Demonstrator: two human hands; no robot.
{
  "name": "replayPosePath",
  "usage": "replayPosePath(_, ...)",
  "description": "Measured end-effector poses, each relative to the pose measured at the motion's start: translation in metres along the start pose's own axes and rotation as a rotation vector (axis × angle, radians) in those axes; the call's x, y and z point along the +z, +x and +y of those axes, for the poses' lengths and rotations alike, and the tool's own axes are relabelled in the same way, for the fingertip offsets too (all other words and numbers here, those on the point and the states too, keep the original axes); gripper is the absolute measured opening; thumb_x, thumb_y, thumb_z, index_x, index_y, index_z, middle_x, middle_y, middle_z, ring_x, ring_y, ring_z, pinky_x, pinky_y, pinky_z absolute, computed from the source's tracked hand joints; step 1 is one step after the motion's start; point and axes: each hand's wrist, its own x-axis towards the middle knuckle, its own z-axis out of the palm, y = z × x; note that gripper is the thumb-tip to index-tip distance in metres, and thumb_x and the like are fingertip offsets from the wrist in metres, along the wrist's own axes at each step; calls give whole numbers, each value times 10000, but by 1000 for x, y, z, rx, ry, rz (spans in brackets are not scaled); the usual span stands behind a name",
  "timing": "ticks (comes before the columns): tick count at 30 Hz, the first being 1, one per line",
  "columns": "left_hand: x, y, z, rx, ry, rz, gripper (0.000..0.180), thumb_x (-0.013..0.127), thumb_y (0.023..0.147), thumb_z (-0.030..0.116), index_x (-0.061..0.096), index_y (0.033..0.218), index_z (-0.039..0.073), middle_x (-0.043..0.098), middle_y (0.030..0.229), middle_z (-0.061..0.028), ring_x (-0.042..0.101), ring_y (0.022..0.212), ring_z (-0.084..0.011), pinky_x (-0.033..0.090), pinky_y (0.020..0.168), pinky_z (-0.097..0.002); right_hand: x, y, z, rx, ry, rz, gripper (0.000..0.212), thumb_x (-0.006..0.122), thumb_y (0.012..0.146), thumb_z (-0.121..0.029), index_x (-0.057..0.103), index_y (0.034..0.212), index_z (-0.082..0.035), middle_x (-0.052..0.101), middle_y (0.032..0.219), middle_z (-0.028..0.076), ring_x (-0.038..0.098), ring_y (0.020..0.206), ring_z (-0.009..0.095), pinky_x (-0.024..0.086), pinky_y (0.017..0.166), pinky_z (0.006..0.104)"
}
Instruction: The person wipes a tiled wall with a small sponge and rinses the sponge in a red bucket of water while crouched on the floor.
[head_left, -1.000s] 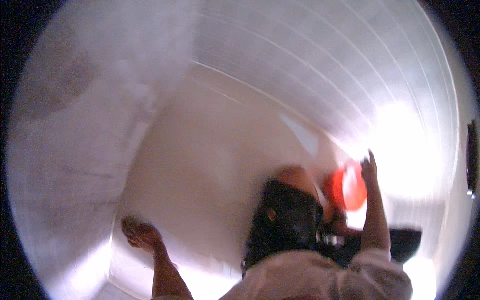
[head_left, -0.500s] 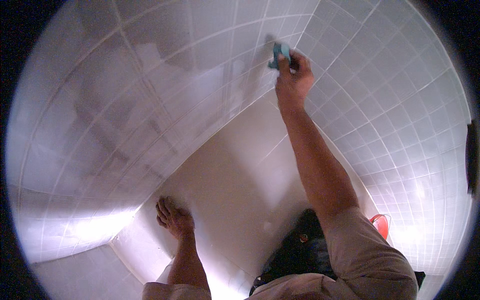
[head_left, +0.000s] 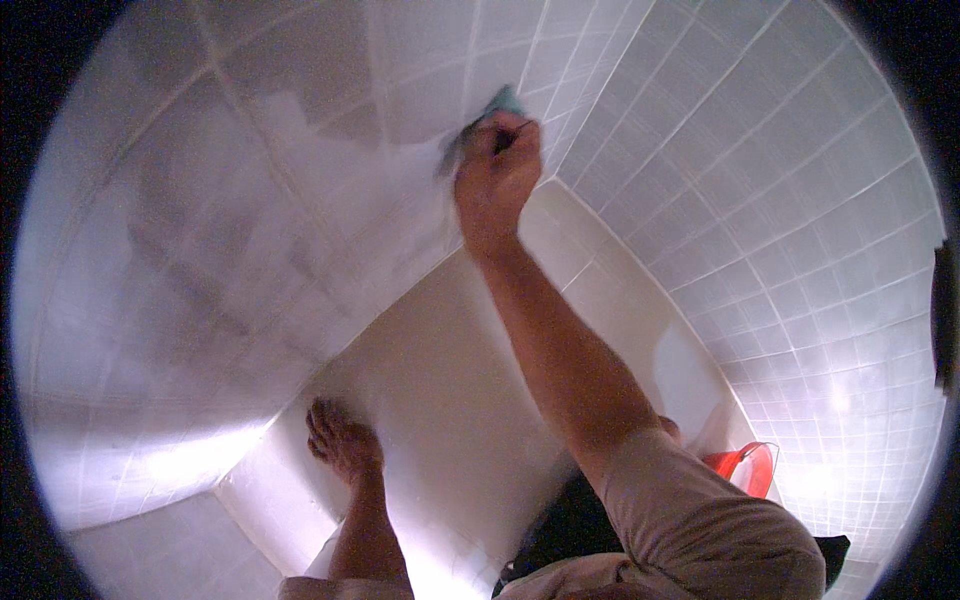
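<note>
My right hand reaches far forward and is closed on a teal cloth. The cloth is against the white tiled wall on the left, near the corner, and the hand covers much of it. Motion blurs the cloth's edges. My left hand is lower, beside the foot of that wall, holding nothing. Its fingers are loosely bent and a little apart, with a dark shadow beside them. Smeary grey patches mark the tiles between the two hands.
A second tiled wall meets the first at the far corner. Below lies a pale smooth surface. A red bucket with a wire handle stands by my right upper arm. A dark object is at the far right edge.
My right hand has moved left along the wall with the cloth, away from the corner. More of the red bucket shows now. My left hand has stayed almost where it was.
</note>
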Motion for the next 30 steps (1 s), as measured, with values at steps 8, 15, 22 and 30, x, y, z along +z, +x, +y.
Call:
replayPosePath(8,-9,1,5,-116,97,-216,527,475,959,289,394,1450,116,324,1566,-92,264,1454,-311,211,1128,-532,8,71,-19,-433,-56,71,65,529,915,-7,493,967,3,514,929,120,525,889,223,443,846,372)
replayPosePath(15,-45,11,33,-193,24,-304,532,488,942,260,394,1440,99,315,1566,-86,264,1454,-289,198,1144,-510,-84,263,-36,-1057,-519,21,111,520,876,-13,587,965,-18,628,859,210,615,777,392,493,717,458)
replayPosePath(22,16,-6,-4,-122,4,-131,506,462,968,291,425,1437,105,312,1574,-82,264,1456,-276,201,1142,-514,-92,441,-87,-517,-688,-227,532,492,906,-42,496,1433,-113,635,870,114,530,700,197,452,643,309)
replayPosePath(30,11,-9,-37,-54,217,-26,529,391,1015,367,371,1486,127,332,1566,-99,292,1443,-292,226,1121,-533,-66,451,-57,-583,-1125,-254,585,534,886,-166,439,1462,-199,689,1003,111,659,894,261,536,768,381)
